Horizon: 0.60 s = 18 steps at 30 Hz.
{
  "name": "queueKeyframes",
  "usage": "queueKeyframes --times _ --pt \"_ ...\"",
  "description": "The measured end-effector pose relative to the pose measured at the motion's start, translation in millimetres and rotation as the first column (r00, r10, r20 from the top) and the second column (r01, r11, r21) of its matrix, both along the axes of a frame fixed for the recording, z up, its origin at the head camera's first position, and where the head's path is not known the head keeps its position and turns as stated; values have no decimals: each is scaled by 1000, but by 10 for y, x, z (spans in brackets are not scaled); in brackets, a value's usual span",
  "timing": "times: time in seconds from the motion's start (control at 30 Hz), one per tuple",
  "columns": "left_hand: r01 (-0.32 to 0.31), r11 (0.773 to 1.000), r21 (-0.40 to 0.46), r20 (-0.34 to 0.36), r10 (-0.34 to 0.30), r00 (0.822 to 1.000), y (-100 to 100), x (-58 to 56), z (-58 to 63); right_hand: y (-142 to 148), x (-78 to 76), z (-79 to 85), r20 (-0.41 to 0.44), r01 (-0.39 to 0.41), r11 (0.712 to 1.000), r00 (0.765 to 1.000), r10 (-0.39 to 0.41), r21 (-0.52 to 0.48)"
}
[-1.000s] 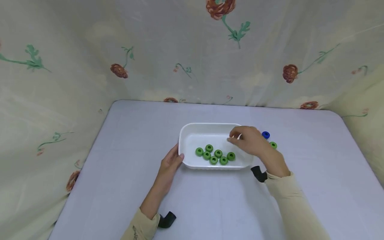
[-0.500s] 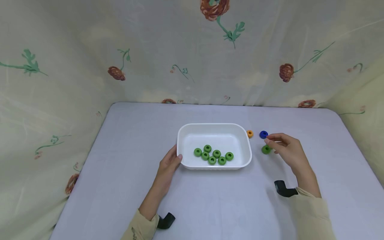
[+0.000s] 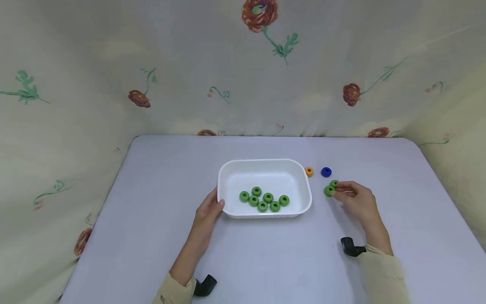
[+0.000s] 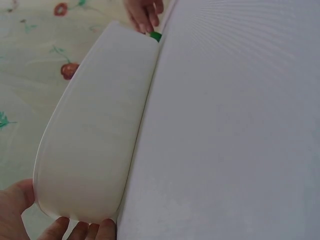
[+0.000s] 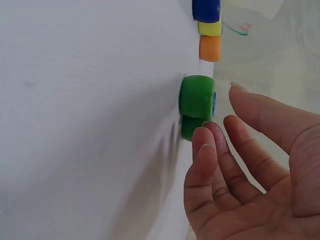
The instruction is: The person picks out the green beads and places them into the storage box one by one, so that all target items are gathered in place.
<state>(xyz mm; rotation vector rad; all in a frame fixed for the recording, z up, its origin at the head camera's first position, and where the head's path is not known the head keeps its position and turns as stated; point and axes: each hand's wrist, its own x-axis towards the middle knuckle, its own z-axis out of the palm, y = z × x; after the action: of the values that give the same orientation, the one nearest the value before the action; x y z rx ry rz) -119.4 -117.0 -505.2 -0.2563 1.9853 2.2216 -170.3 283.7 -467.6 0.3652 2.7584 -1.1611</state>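
Note:
My left hand (image 3: 206, 215) grips the left end of a white tray (image 3: 265, 166), thumb over the rim. In the left wrist view its fingers (image 4: 57, 229) lie against the tray's outer wall. Several green ring-shaped beads (image 3: 268, 197) sit inside the tray. Right of it, my right hand (image 3: 357, 202) is at two more green beads (image 3: 329, 191). In the right wrist view the thumb and fingers stand apart beside the nearer green bead (image 5: 196, 97), with nothing pinched between them. A second green bead (image 5: 190, 129) is partly hidden behind the fingertips.
An orange bead (image 3: 309, 172) lies close by the tray's right rim, and a blue bead (image 3: 326, 172) lies farther right. A yellow bead (image 5: 210, 29) shows only in the right wrist view. Floral cloth (image 3: 182, 105) hangs behind the white-covered table (image 3: 265, 261).
My right hand has left its place above the tray and moved right to the green beads outside it. The left hand still holds the tray. The head view has shifted slightly.

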Motion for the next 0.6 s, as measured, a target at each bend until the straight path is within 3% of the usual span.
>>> queueKeyframes --times 0.23,0.6 --pt "18 1000 5 -23 -18 1000 -20 18 -9 -62 31 -80 -35 -4 1000 999 5 29" --pt "6 1000 -14 2 -6 1000 -31 20 -15 -116 49 -171 -90 10 1000 996 -9 14"
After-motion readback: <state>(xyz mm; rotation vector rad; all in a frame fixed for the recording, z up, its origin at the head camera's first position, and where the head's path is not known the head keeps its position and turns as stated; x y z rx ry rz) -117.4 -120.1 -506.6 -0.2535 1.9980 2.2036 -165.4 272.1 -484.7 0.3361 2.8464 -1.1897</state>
